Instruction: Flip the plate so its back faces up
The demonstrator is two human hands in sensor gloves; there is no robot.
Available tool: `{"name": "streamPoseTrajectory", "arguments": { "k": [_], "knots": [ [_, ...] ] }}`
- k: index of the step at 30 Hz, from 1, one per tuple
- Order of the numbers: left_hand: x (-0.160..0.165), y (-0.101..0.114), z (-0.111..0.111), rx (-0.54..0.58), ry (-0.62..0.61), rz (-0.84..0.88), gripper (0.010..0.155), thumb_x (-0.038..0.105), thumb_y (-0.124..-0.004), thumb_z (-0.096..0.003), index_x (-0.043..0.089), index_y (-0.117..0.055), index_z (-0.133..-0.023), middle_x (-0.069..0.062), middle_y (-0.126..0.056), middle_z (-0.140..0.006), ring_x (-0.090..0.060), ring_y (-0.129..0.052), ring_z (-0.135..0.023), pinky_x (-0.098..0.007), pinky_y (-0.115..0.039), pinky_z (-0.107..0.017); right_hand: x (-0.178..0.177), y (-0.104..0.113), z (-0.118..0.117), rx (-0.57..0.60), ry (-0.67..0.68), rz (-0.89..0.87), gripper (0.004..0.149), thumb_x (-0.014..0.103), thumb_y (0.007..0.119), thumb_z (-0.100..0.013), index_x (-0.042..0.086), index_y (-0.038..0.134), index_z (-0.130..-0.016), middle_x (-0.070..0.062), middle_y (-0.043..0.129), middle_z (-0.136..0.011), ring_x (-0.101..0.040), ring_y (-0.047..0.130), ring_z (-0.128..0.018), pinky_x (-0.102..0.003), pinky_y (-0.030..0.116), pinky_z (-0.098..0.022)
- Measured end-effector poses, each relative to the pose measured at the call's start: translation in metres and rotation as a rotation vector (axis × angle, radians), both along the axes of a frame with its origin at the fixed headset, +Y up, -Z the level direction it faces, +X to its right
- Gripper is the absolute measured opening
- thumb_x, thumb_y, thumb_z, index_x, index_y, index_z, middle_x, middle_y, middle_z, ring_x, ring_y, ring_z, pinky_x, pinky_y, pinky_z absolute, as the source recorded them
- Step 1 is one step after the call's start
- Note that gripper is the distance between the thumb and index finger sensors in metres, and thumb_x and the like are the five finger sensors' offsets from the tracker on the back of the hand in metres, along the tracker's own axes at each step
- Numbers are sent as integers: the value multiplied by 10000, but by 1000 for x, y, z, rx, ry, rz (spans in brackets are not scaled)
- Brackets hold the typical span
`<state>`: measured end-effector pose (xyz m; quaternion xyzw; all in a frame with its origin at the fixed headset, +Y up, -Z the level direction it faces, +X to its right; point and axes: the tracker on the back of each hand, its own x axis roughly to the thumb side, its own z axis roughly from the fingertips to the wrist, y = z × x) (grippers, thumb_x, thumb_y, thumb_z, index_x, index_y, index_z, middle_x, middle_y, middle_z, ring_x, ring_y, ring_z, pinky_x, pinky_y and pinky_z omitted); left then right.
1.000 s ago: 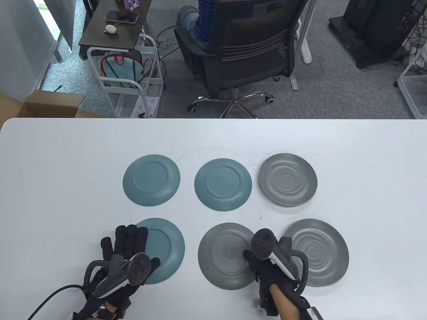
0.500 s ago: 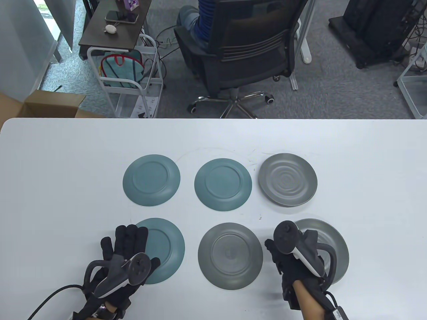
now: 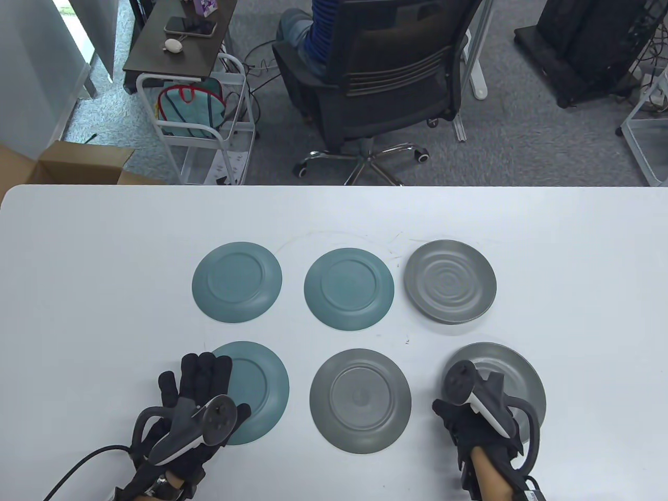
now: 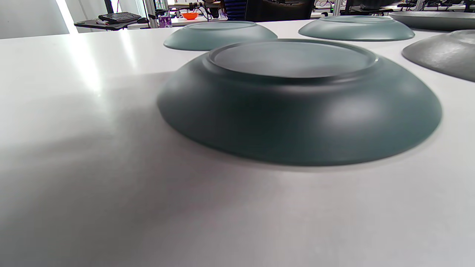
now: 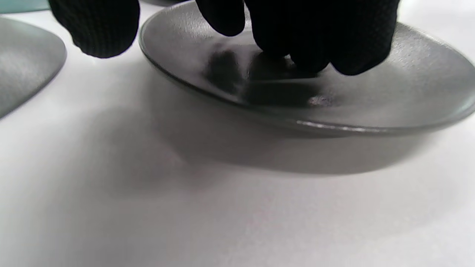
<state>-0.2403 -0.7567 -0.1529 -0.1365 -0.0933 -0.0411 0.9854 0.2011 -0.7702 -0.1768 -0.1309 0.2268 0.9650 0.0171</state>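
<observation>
Lower right, your right hand (image 3: 477,417) is reaching its fingers (image 5: 319,40) into the face-up grey plate (image 3: 514,368), not yet gripping; your left hand (image 3: 195,402) is lying flat, fingers released.

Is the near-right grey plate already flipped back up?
No, the near-right grey plate shows its ringed eating face upward, with the right hand over it.

A: Desk (image 3: 104,250) layout? 
B: Two rows of three plates; far-right plate (image 3: 450,282) behind near-right plate (image 3: 514,368). 
A: Hands? 
B: Right hand (image 3: 472,417) over near-right plate, left hand (image 3: 195,396) on near-left plate (image 3: 261,386).
</observation>
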Motion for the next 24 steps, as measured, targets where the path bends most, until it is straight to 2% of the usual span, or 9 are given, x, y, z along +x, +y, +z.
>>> {"name": "streamPoseTrajectory", "arguments": {
  "k": [3, 7, 14, 18, 24],
  "knots": [
    [0, 0, 0, 0, 0, -1, 897, 693, -493, -563, 148, -158, -1190, -211, -226, -1211, -507, -285, -1165, -737, -312, -757, -7, -3, 0, -22, 61, 85, 849, 563, 741, -477, 93, 416, -1105, -304, 493, -1091, -531, 631, -926, -585, 683, -610],
    [0, 0, 0, -2, 2, -4, 896, 693, -494, -563, 147, -159, -1190, -211, -228, -1211, -507, -287, -1165, -738, -313, -755, -15, -8, -1, -8, 101, 149, 842, 521, 758, -481, 57, 411, -1092, -330, 506, -1060, -548, 651, -888, -561, 698, -603],
    [0, 0, -1, -2, 4, -5, 897, 693, -493, -563, 148, -156, -1190, -212, -229, -1211, -510, -286, -1164, -737, -314, -756, -24, -8, -4, 23, 117, 162, 750, 431, 768, -515, 13, 471, -1061, -364, 572, -1005, -556, 722, -818, -477, 785, -528],
    [0, 0, -1, -3, 5, -5, 896, 693, -492, -564, 146, -156, -1190, -211, -228, -1211, -509, -286, -1165, -737, -313, -756, -33, -11, -6, 2, 131, 198, 720, 368, 754, -530, -15, 446, -1056, -380, 565, -993, -566, 735, -797, -396, 836, -463],
    [0, 0, -1, 2, 2, -2, 897, 693, -493, -564, 147, -155, -1190, -214, -227, -1211, -509, -286, -1165, -738, -313, -756, -42, -12, -8, -14, 138, 248, 690, 294, 739, -542, -46, 415, -1048, -395, 554, -988, -577, 742, -797, -379, 863, -426]
  ]
}}
